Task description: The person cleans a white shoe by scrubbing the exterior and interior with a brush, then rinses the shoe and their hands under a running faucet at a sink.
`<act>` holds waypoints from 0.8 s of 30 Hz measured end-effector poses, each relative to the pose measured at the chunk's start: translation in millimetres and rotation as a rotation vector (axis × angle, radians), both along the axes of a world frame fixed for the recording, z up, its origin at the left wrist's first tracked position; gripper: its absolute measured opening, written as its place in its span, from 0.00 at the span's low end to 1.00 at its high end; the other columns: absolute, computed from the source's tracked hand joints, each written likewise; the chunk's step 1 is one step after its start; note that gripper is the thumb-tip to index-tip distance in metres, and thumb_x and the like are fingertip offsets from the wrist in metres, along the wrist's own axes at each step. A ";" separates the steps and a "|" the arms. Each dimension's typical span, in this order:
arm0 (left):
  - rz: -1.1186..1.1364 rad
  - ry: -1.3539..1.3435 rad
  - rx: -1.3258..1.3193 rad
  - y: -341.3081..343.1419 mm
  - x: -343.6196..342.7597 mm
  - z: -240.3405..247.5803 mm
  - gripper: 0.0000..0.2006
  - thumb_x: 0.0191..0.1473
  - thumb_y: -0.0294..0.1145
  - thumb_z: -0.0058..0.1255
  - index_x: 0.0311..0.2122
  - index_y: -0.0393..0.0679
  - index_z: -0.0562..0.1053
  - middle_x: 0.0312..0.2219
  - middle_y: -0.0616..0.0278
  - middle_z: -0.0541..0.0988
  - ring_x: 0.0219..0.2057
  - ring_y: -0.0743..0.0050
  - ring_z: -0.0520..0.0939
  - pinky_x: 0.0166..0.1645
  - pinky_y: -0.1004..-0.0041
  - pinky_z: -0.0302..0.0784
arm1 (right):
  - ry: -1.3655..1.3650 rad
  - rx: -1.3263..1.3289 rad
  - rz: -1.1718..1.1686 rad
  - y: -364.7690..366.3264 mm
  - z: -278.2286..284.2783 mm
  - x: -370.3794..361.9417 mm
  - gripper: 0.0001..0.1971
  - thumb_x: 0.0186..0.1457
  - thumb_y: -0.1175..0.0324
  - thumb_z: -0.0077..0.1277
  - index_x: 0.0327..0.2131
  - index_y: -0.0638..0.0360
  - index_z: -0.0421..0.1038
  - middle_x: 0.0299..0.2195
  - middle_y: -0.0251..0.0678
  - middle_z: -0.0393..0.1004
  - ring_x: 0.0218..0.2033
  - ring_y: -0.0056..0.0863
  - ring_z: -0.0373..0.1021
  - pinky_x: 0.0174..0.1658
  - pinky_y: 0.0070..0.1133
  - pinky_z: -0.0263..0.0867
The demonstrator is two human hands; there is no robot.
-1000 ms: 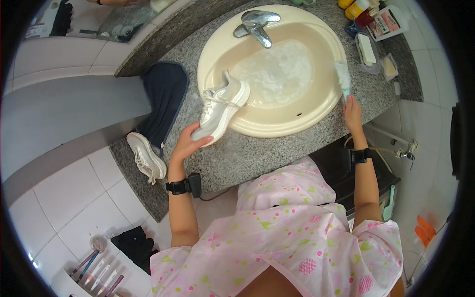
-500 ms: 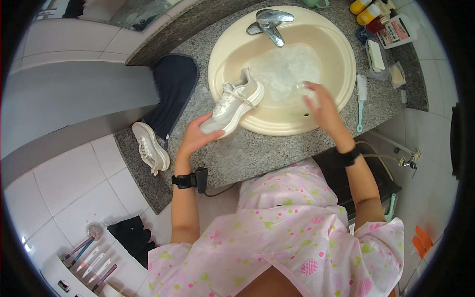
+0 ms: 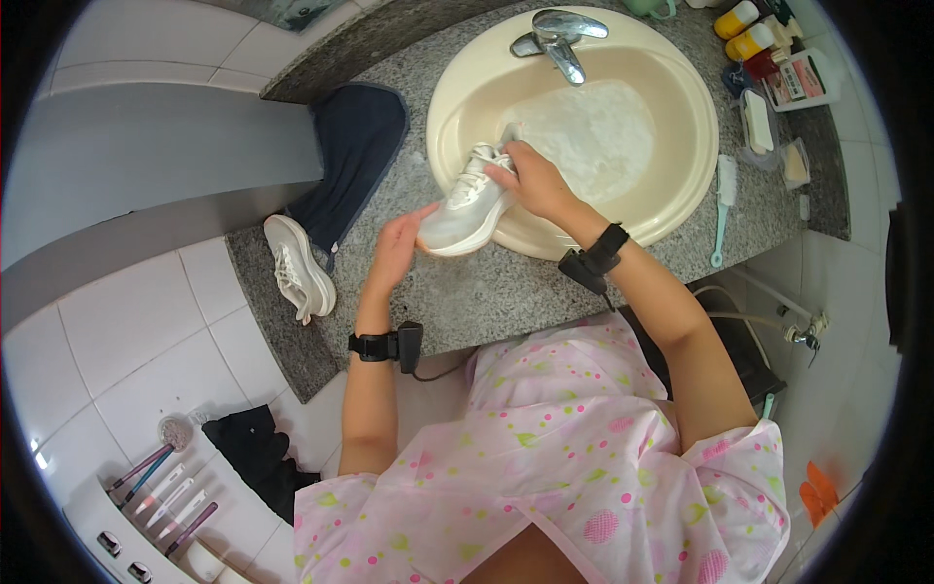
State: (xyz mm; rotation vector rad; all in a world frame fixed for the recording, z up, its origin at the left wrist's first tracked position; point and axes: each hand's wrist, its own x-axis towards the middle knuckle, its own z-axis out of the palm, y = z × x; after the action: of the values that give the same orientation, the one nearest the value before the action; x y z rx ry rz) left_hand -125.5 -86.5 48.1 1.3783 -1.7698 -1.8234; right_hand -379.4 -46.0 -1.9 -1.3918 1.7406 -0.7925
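A white lace-up sneaker [image 3: 461,222] is tilted over the near left rim of the cream oval sink [image 3: 693,195], its toe pointing toward me. My left hand [image 3: 396,245] holds it at the toe, fingers along the side. Closed near the ankle opening and laces is my right hand [image 3: 538,185], with the heel partly hidden behind it. Cloudy, sudsy water [image 3: 598,136] lies in the basin under a chrome faucet [image 3: 560,41]. The matching sneaker [image 3: 298,269] rests at the left end of the granite counter.
A light-blue-handled brush [image 3: 723,209] lies right of the sink. Beyond it are a soap bar in a dish [image 3: 756,122] and several bottles [image 3: 749,44]. A dark blue cloth [image 3: 356,146] is spread on the left. Black cables hang from both wrist straps.
My right hand has come from over the water on the right to the sneaker's ankle opening and grips it. The left hand keeps hold of the toe. The view has shifted slightly.
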 end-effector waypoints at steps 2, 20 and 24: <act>0.014 0.008 -0.004 1.6 0.0 -5.5 0.20 0.64 0.35 0.33 0.52 0.34 0.70 0.42 0.57 0.77 0.43 0.76 0.75 0.49 0.77 0.68 | -0.017 -0.022 -0.031 2.8 -6.3 -2.4 0.21 0.56 0.54 0.49 0.40 0.67 0.66 0.39 0.54 0.70 0.40 0.50 0.69 0.43 0.35 0.65; -0.368 -0.366 -0.875 28.1 -15.3 9.6 0.28 0.28 0.34 0.69 0.41 0.42 0.74 0.48 0.54 0.74 0.47 0.52 0.76 0.49 0.62 0.72 | -0.183 0.047 -0.009 28.9 -15.0 -14.1 0.17 0.57 0.58 0.46 0.37 0.66 0.69 0.35 0.54 0.72 0.38 0.50 0.69 0.42 0.34 0.64; -0.480 -0.410 -0.778 31.6 -19.7 14.8 0.32 0.32 0.36 0.69 0.46 0.39 0.71 0.49 0.48 0.73 0.49 0.50 0.74 0.52 0.62 0.70 | -0.247 0.103 0.030 31.7 -10.2 -22.4 0.17 0.58 0.58 0.44 0.37 0.67 0.69 0.34 0.54 0.73 0.39 0.51 0.69 0.43 0.35 0.64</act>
State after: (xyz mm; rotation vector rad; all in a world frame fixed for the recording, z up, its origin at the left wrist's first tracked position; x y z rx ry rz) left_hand -145.2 -54.9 62.9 1.0884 -2.7856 -0.7991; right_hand -401.8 -14.3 -12.1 -1.1948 1.5444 -0.8099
